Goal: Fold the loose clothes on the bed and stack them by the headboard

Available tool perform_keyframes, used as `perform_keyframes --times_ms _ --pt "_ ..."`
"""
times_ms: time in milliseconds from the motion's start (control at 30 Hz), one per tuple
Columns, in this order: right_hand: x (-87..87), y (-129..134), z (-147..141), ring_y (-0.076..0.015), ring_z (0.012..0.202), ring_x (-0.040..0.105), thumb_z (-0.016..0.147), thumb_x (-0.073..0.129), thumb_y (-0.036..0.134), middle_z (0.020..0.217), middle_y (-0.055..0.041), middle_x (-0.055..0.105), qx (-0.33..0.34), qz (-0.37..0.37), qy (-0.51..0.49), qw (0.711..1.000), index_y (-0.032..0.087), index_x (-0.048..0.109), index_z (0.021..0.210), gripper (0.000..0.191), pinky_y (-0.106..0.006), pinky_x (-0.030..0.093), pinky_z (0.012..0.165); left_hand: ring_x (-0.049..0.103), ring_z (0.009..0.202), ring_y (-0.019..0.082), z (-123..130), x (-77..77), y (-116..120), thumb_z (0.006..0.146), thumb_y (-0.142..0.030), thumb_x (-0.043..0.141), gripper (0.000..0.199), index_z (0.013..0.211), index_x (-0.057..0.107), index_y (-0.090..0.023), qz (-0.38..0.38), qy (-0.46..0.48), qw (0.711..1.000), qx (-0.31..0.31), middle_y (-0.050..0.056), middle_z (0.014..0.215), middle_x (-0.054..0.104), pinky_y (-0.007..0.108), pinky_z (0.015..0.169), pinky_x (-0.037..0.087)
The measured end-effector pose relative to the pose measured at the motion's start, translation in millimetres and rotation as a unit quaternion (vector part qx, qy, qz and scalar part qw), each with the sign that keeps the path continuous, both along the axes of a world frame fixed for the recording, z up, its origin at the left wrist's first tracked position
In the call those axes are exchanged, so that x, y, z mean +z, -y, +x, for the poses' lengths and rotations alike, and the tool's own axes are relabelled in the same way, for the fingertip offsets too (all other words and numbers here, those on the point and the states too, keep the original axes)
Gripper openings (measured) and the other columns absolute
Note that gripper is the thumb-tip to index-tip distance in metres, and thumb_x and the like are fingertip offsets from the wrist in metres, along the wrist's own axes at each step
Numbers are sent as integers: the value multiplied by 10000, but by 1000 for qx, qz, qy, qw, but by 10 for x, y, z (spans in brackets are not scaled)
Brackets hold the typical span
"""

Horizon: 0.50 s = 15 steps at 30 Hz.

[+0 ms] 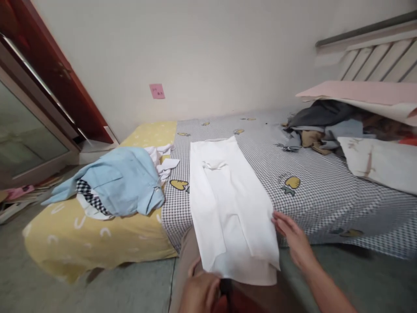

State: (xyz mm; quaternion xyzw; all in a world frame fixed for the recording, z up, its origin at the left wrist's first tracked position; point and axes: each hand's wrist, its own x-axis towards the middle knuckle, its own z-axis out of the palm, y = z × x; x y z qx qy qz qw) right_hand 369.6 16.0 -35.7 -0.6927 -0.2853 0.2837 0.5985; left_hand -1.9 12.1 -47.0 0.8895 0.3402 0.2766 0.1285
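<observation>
A white long-sleeved shirt (233,204) lies lengthwise over the edge of the bed, its sides folded inward and its sleeves laid down along the body. The lower end hangs past the bed's edge above my legs. At the bottom left corner, my left hand (202,289) is closed on the hem, its fingertips partly hidden. My right hand (295,239) pinches the shirt's right edge between thumb and fingers, about halfway down.
Left of the shirt, a light blue garment (120,178) is heaped on a yellow cover (130,243). A checked sheet (260,161) spreads under the shirt. To the right are piled dark clothes (322,115), a white pillow-like item (381,161) and a pink board (361,92), near a radiator (381,61).
</observation>
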Motion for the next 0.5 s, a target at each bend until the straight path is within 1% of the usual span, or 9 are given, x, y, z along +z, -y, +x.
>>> perform_keyframes --times_ms 33,67,100,133,200,267,333,400,500 --pt "-109 119 35 -268 1081 697 735 585 536 1189 -115 725 -44 -25 -41 998 220 645 1136 514 -417 544 966 705 726 142 -128 74 32 998 -274 368 354 894 704 -300 -54 16 997 54 -41 721 742 325 938 533" --pt "-230 235 72 -274 1005 725 702 573 518 1102 -122 747 -81 -56 -62 993 215 635 1090 496 -417 572 905 707 722 155 -264 148 35 1006 -280 343 373 930 708 -290 -83 26 990 115 -16 732 747 298 820 562" --pt "-354 346 107 -286 942 741 665 556 495 1010 -128 757 -106 -88 -65 988 215 627 1027 464 -424 590 846 712 730 174 -397 218 8 1009 -306 345 374 937 712 -280 -86 27 981 174 6 745 750 290 736 568" --pt "-474 447 136 -301 895 747 632 536 474 925 -131 757 -119 -115 -57 985 223 616 959 420 -436 598 795 716 742 195 -516 282 -45 1006 -329 362 365 934 716 -272 -66 21 973 223 24 768 756 300 700 569" --pt "-680 606 173 -332 815 746 590 510 446 791 -122 737 -118 -155 -24 981 253 593 845 330 -475 592 729 727 842 235 -674 391 -213 991 -312 386 341 1031 720 -257 12 -17 959 284 68 925 777 358 751 582" --pt "-813 691 186 -356 729 730 576 508 434 670 -89 702 -98 -194 27 976 287 584 776 260 -521 572 710 686 1092 282 -699 478 -426 968 -231 398 385 1248 661 -250 98 -70 948 296 126 1226 716 456 904 558" --pt "-873 696 189 -381 662 707 579 516 427 577 -63 658 -74 -232 91 966 310 587 750 219 -561 548 713 528 1341 320 -607 539 -639 937 -142 420 499 1398 558 -276 166 -116 935 291 147 1463 556 552 1060 456" --pt "-875 624 181 -391 638 695 595 519 423 559 -59 648 -51 -259 157 952 315 596 768 218 -562 535 699 351 1472 328 -445 573 -818 917 -102 461 580 1452 493 -323 226 -146 928 259 123 1552 458 607 1172 302" --pt "-823 423 126 -368 680 706 668 506 421 714 -81 723 -10 -261 252 932 301 611 827 226 -514 532 670 139 1546 295 -174 580 -1001 903 -113 529 636 1484 439 -354 307 -169 920 178 82 1551 470 611 1244 93"
